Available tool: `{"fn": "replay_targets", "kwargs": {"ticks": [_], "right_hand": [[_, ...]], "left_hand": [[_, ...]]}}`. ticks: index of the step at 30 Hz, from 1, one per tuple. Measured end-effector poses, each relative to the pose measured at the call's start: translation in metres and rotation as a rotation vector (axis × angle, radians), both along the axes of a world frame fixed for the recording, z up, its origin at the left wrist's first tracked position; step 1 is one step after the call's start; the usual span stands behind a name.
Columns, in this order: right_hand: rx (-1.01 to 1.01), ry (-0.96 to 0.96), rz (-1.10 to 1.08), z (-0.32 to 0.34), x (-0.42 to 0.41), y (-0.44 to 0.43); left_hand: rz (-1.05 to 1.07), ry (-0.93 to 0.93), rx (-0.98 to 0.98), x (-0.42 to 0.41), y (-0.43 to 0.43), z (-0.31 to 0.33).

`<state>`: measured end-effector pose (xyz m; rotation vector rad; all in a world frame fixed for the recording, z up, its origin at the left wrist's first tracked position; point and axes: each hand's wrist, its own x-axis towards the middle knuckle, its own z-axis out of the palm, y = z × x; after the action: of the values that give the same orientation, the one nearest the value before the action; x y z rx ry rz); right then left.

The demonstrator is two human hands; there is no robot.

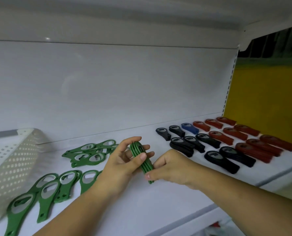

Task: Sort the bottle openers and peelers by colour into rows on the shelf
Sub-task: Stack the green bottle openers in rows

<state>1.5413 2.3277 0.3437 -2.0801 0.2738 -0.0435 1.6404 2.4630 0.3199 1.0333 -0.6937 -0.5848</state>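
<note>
The left hand (123, 160) wraps the stack of green openers (146, 167) held above the shelf (158, 205) and the right hand (170, 167) pinches its lower end, so I'd square the edges first, then lay it beside the green row (65, 184).

Your left forearm (83, 205) comes in from the lower left and your right forearm (235, 198) from the lower right. Both bare hands meet in the middle of the view. Your left hand (123, 160) is turned palm inward, fingers curled behind a stack of green openers (146, 167), thumb pressed across its front. Your right hand (172, 166), back facing up, pinches the lower end of the same stack between thumb and curled fingers. The two hands sit just beside each other.
</note>
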Motion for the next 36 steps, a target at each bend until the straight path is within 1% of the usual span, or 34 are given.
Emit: {"fn": "replay_targets", "kwargs": {"ticks": [2, 4, 6, 8, 11, 15, 18, 20, 21, 22, 23, 24, 25, 26, 28, 29, 31, 33, 34, 36], "right_hand": [[-0.055, 0.039, -0.066, 0.000, -0.010, -0.006], [-0.170, 0.120, -0.128, 0.002, -0.021, -0.020], [-0.292, 0.225, -0.199, 0.007, -0.034, -0.040], [-0.409, 0.337, -0.266, 0.015, -0.046, -0.060], [-0.562, 0.466, -0.296, 0.023, -0.061, -0.084], [-0.682, 0.579, -0.288, 0.025, -0.062, -0.100], [-0.789, 0.595, -0.254, 0.025, -0.056, -0.105], [-0.921, 0.612, -0.246, 0.033, -0.051, -0.101], [-1.031, 0.574, -0.261, 0.039, -0.050, -0.097], [-1.135, 0.488, -0.297, 0.044, -0.051, -0.094], [-1.195, 0.362, -0.326, 0.047, -0.047, -0.090], [-1.181, 0.232, -0.353, 0.046, -0.043, -0.088], [-1.105, 0.136, -0.360, 0.042, -0.035, -0.084], [-1.000, 0.092, -0.341, 0.033, -0.022, -0.080], [-0.804, 0.070, -0.258, 0.008, 0.006, -0.065], [-0.732, 0.054, -0.211, -0.005, 0.022, -0.054], [-0.676, -0.012, -0.134, -0.025, 0.054, -0.033], [-0.718, -0.084, -0.107, -0.034, 0.087, -0.018], [-0.717, -0.106, -0.118, -0.036, 0.103, -0.013], [-0.649, -0.099, -0.186, -0.036, 0.128, -0.007]], "left_hand": [[-0.081, -0.045, 0.091, 0.001, 0.001, -0.004], [-0.145, -0.107, 0.222, 0.003, 0.002, -0.007], [-0.180, -0.129, 0.318, 0.006, 0.003, -0.011], [-0.210, -0.137, 0.354, 0.006, 0.003, -0.014], [-0.240, -0.178, 0.388, 0.006, 0.003, -0.016], [-0.225, -0.212, 0.443, 0.003, 0.004, -0.013], [-0.212, -0.269, 0.505, -0.001, 0.006, -0.009], [-0.184, -0.270, 0.505, -0.001, 0.007, -0.006], [-0.162, -0.238, 0.470, -0.001, 0.008, -0.003], [-0.130, -0.203, 0.423, -0.001, 0.008, 0.002], [-0.058, -0.170, 0.377, 0.002, 0.010, 0.006], [0.041, -0.161, 0.345, 0.005, 0.012, 0.012], [0.169, -0.176, 0.334, 0.013, 0.016, 0.015], [0.330, -0.228, 0.378, 0.023, 0.020, 0.015], [0.650, -0.423, 0.582, 0.045, 0.030, 0.010], [0.757, -0.476, 0.657, 0.053, 0.035, 0.007], [0.861, -0.498, 0.699, 0.061, 0.042, 0.005], [0.886, -0.535, 0.740, 0.063, 0.042, 0.004], [0.875, -0.556, 0.762, 0.064, 0.042, 0.003], [0.850, -0.580, 0.797, 0.067, 0.042, 0.000]]}}
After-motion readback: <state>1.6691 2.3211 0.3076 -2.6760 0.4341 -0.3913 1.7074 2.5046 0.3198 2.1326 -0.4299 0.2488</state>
